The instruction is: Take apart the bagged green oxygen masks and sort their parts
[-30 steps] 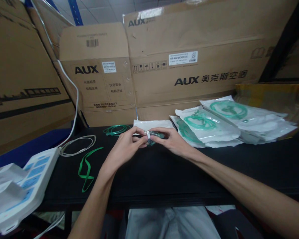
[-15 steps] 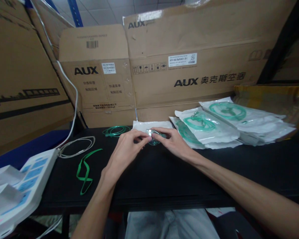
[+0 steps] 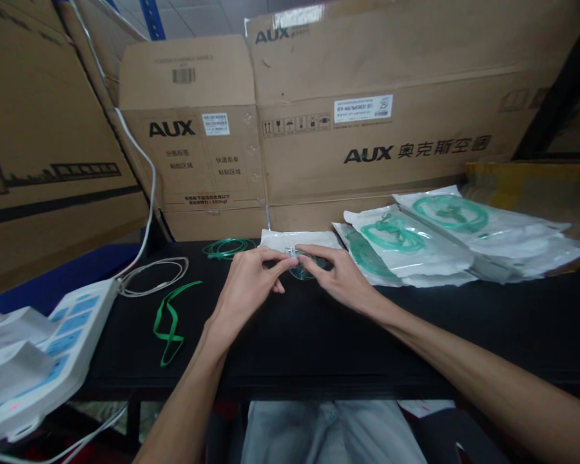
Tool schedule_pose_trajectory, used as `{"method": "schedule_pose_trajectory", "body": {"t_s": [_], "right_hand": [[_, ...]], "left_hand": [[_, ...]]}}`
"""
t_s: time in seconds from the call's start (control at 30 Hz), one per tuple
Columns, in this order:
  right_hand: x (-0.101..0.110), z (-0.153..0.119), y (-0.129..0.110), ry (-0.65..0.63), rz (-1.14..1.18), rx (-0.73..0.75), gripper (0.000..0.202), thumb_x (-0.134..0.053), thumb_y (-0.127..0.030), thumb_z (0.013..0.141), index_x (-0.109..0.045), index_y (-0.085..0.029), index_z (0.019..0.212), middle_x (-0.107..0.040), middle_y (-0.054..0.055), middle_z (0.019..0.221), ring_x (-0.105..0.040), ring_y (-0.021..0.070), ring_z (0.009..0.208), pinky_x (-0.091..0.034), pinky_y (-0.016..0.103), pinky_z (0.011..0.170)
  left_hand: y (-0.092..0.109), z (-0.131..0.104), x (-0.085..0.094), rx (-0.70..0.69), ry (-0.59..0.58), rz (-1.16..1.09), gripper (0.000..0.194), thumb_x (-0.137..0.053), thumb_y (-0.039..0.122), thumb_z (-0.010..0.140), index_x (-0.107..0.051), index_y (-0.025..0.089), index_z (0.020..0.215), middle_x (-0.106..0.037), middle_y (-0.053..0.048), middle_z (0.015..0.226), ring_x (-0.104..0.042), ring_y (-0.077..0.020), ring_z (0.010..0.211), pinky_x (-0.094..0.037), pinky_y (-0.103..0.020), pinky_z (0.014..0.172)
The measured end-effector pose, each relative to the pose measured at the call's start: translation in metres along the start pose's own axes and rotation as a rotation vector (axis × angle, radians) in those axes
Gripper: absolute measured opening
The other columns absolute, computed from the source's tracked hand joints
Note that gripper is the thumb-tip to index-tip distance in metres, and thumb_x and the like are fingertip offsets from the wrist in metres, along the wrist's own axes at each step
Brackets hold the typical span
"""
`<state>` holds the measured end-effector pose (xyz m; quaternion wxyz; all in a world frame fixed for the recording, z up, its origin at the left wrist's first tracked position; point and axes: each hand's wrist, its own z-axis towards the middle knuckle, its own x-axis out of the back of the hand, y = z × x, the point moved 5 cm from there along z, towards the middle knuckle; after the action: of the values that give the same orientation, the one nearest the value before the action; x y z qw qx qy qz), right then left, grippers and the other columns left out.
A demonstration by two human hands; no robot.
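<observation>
A clear, green-tinted oxygen mask [image 3: 302,273] is between my hands over the black table, with a small metal nose strip [image 3: 290,252] at its top. My left hand [image 3: 254,276] pinches the mask's edge by this strip between thumb and forefinger. From the other side my right hand [image 3: 336,274] grips it, thumb and fingers close to the strip. My fingers cover much of the mask. A white pouch [image 3: 299,239] lies right behind it. Coiled green tubing [image 3: 228,248] rests behind my left hand, and a green elastic strap [image 3: 170,322] lies to its left.
Several sealed pouches [image 3: 435,251] with green tubing are piled at the right. A white power strip [image 3: 62,348] with plugs and a pale coiled cable [image 3: 154,277] occupy the left side. Large cardboard boxes [image 3: 391,142] wall off the back of the black table [image 3: 319,348].
My hands stay on the mask at the same place, with fingers slightly shifted around the metal strip. The camera view has moved a little.
</observation>
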<state>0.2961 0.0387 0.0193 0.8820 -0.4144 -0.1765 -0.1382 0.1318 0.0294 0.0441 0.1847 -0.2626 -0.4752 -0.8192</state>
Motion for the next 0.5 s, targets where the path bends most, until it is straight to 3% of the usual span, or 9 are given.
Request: {"method": "schedule_pose_trajectory", "body": {"t_s": [0.1, 0.27, 0.37, 0.5], "right_hand": [[0.0, -0.0005, -0.0032, 0.021, -0.053, 0.022, 0.031, -0.057, -0.029, 0.093, -0.076, -0.018, 0.115, -0.075, 0.009, 0.117, -0.071, 0.0269, 0.107, -0.057, 0.039, 0.092], [0.0028, 0.0028, -0.0086, 0.005, -0.067, 0.013, 0.03, -0.056, -0.027, 0.093, -0.076, -0.019, 0.113, -0.075, 0.007, 0.118, -0.069, 0.0269, 0.11, -0.053, 0.038, 0.095], [0.0033, 0.0049, -0.0101, -0.081, -0.058, -0.006, 0.029, -0.054, -0.025, 0.094, -0.077, -0.019, 0.109, -0.078, 0.007, 0.108, -0.068, 0.0268, 0.11, -0.049, 0.038, 0.099], [0.0005, 0.005, -0.0094, -0.211, -0.013, -0.043, 0.029, -0.051, -0.03, 0.097, -0.076, -0.018, 0.107, -0.076, 0.005, 0.085, -0.068, 0.0262, 0.102, -0.048, 0.037, 0.095]], "left_hand": [[-0.0004, -0.0008, -0.001, 0.006, 0.003, -0.023, 0.032, -0.065, 0.047, 0.087, -0.078, 0.018, 0.092, -0.07, 0.0, 0.062, -0.065, -0.0162, 0.048, -0.049, -0.025, 0.054], [-0.0008, -0.0013, 0.0002, -0.022, -0.004, -0.061, 0.032, -0.067, 0.048, 0.086, -0.076, 0.017, 0.092, -0.072, -0.001, 0.074, -0.062, -0.0134, 0.047, -0.047, -0.025, 0.051], [0.0001, -0.0013, 0.0007, -0.1, -0.019, -0.007, 0.03, -0.065, 0.047, 0.089, -0.076, 0.019, 0.091, -0.073, -0.001, 0.084, -0.059, -0.0106, 0.048, -0.048, -0.025, 0.057], [-0.0005, -0.0006, 0.0053, -0.171, 0.062, 0.097, 0.029, -0.071, 0.046, 0.085, -0.071, 0.02, 0.099, -0.072, -0.001, 0.099, -0.062, -0.0117, 0.062, -0.049, -0.025, 0.067]]}}
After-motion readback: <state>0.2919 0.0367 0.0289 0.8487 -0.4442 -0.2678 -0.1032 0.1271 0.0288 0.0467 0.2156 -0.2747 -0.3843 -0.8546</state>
